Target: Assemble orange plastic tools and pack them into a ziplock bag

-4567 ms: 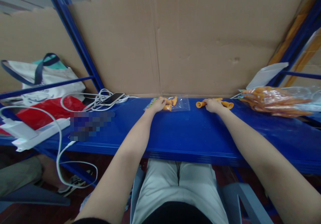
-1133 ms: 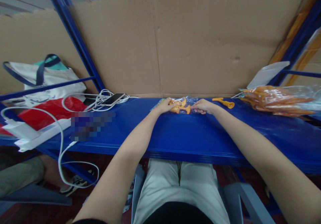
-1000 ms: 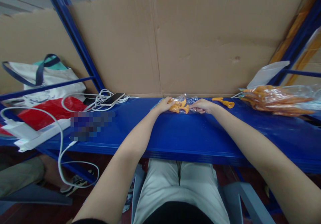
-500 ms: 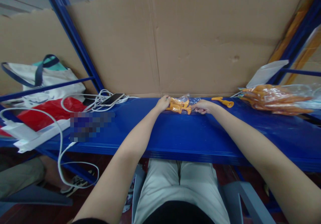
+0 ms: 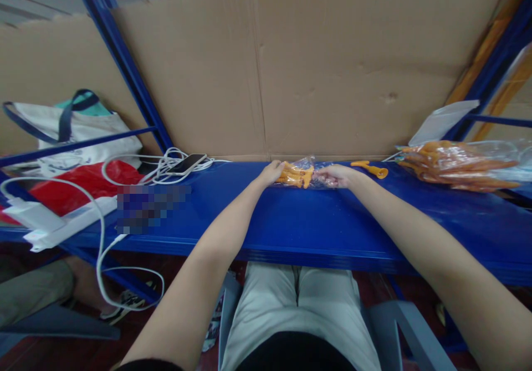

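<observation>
A small clear plastic bag (image 5: 310,170) with several orange plastic pieces (image 5: 296,175) inside lies at the back of the blue shelf (image 5: 316,221). My left hand (image 5: 271,171) grips the bag's left end, fingers closed round the orange pieces. My right hand (image 5: 337,176) pinches the bag's right end, fingers pressed together. One loose orange piece (image 5: 369,168) lies on the shelf just right of my right hand.
A large clear bag of orange pieces (image 5: 457,165) sits at the right, with a white packet (image 5: 443,120) behind it. A phone (image 5: 185,164) on white cables, a red bag (image 5: 78,185), a white power strip (image 5: 62,221) and a tote bag (image 5: 70,133) lie at the left. Cardboard (image 5: 316,66) backs the shelf.
My right hand has left the loose orange pieces and come to the small bag; one of those pieces is gone from the shelf. The bag is now bunched between both hands.
</observation>
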The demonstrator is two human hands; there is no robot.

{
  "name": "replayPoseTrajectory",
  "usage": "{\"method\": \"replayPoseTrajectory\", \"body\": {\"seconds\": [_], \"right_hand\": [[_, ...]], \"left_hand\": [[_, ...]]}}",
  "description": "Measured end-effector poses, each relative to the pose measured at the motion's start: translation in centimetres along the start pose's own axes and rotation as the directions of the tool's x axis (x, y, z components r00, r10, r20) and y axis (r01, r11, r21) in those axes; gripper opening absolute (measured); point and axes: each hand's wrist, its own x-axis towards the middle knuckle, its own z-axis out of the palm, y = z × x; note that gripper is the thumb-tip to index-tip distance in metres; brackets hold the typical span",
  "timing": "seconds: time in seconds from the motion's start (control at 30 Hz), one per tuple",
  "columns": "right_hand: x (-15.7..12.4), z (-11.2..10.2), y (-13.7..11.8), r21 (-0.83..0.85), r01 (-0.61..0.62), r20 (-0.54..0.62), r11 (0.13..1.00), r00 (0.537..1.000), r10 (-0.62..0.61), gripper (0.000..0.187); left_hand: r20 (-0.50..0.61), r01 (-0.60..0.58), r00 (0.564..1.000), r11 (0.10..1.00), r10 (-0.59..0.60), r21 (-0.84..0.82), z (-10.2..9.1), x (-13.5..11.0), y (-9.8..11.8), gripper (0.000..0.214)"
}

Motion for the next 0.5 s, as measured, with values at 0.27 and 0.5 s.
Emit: {"method": "replayPoseTrajectory", "body": {"seconds": [0.27, 0.5], "right_hand": [[-1.4, 1.0, -1.2, 0.228, -0.139, 0.010, 0.964, 0.990, 0.140, 0.022], [-1.5, 1.1, -1.2, 0.219, -0.110, -0.016, 0.970, 0.993, 0.116, 0.017]], "left_hand": [[-0.010, -0.016, 1.000, 1.000, 0.016, 0.008, -0.3, -0.6, 0.8, 0.021], [-0.059, 0.004, 0.998, 1.000, -0.003, 0.015, -0.2, -0.6, 0.6, 0.026]]}}
